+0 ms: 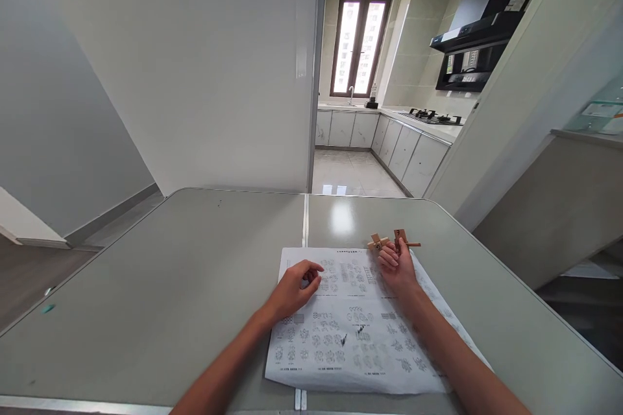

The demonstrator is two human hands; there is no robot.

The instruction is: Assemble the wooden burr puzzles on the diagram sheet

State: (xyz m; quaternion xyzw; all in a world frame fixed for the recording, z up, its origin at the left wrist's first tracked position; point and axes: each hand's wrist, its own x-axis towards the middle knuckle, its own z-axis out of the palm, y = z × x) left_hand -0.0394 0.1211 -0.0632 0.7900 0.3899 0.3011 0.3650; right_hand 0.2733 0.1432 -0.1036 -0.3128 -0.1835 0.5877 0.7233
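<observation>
A large white sheet (341,318), printed with rows of small diagrams, lies on the table. My left hand (296,286) rests over its left part, fingers loosely bent and apart, with nothing seen between them. At the sheet's far right edge, my right hand (398,267) pinches a small wooden puzzle piece (400,233) that bears a dark mark; a thin stick-like part juts out to the right. Just left of those fingertips is a cluster of wooden pieces (377,242), crossed over one another. My fingers partly cover it, so I cannot tell whether they touch it.
The grey-green table (146,298) has a metal seam (305,220) down its middle. Small green bits (47,308) lie near its left edge. Beyond the far edge stand a white wall (233,78) and a kitchen with a gas stove (433,118). At right is a shelf (591,137).
</observation>
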